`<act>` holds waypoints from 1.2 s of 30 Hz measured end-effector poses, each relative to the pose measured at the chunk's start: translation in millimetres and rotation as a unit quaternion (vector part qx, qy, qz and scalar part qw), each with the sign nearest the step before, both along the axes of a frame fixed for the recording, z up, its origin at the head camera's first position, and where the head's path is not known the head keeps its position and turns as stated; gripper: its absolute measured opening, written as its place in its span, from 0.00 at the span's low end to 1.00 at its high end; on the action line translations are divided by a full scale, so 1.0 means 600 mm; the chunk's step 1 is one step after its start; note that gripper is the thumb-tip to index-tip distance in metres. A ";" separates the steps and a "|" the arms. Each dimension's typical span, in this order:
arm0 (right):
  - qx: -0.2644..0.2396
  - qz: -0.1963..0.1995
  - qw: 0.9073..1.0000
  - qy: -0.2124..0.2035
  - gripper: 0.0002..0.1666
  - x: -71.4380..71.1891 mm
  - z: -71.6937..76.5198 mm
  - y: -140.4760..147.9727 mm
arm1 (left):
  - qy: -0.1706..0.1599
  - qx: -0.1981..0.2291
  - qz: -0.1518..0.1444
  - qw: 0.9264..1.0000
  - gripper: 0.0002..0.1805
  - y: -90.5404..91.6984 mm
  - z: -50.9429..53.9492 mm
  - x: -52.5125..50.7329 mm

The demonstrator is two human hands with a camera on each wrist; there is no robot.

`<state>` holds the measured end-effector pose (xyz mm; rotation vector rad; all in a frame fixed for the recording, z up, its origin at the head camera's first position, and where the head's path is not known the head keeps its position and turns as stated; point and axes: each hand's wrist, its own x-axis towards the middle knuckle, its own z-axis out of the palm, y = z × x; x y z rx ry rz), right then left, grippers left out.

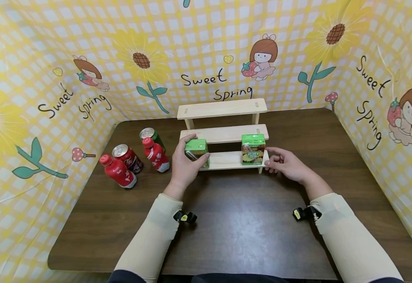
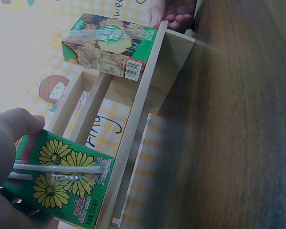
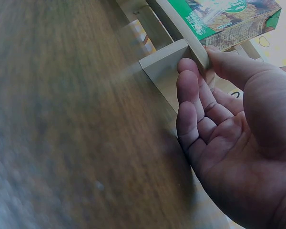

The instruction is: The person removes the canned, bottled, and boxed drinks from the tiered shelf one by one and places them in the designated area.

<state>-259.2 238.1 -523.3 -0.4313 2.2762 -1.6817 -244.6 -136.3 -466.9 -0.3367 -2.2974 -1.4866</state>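
At one rack [image 1: 224, 134], two cartons [image 1: 253, 151]

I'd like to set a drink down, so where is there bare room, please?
Bare: on the wooden rack, the top step, middle step, and bottom step between the flower-printed carton and the other green carton; also tabletop between the cream sleeves. Crowded: left of the rack, among red bottles and soda cans.

- The head camera looks forward and down over the surface [image 1: 241, 236], farthest back.
- The left wrist's, close and tipped sideways, faces along the shelf [image 1: 223, 134].
- The right wrist's hugs its right end; both catch the right-hand carton [image 2: 109, 47].
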 end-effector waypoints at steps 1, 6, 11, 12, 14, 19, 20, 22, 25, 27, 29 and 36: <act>0.000 0.000 1.000 0.000 0.38 0.000 0.000 0.000 | 0.003 -0.001 0.001 1.000 0.40 0.000 0.000 0.000; 0.001 0.001 1.000 0.002 0.38 -0.001 0.001 0.000 | 0.016 -0.004 0.003 1.000 0.40 -0.003 0.007 0.004; 0.000 0.003 1.000 0.003 0.38 -0.002 0.002 0.000 | 0.016 0.000 0.003 1.000 0.40 -0.012 0.013 0.013; 0.001 0.004 1.000 0.003 0.38 -0.002 0.002 0.000 | 0.016 0.001 0.003 1.000 0.40 -0.015 0.014 0.015; 0.001 0.005 1.000 0.003 0.38 -0.002 0.002 -0.001 | 0.015 0.002 0.005 1.000 0.39 -0.020 0.016 0.019; 0.003 0.005 1.000 0.003 0.38 -0.001 0.002 -0.001 | 0.018 0.005 0.009 1.000 0.39 -0.034 0.022 0.029; 0.003 0.004 1.000 0.003 0.38 -0.001 0.002 -0.001 | 0.016 0.007 0.011 1.000 0.38 -0.034 0.030 0.036; 0.003 0.004 1.000 0.002 0.38 0.000 0.003 0.000 | 0.017 0.013 0.012 1.000 0.37 -0.031 0.044 0.050; 0.005 0.002 1.000 0.001 0.38 0.001 0.004 0.000 | 0.016 0.023 0.015 0.999 0.36 -0.025 0.067 0.071; 0.008 0.000 1.000 0.002 0.38 0.002 0.006 0.000 | 0.018 0.026 0.017 0.999 0.36 -0.024 0.076 0.080; 0.010 0.000 1.000 0.003 0.38 0.003 0.007 -0.001 | 0.019 0.027 0.021 0.999 0.36 -0.028 0.077 0.084; 0.012 0.002 1.000 0.006 0.39 0.003 0.006 -0.002 | 0.024 0.028 0.027 0.999 0.37 -0.048 0.073 0.096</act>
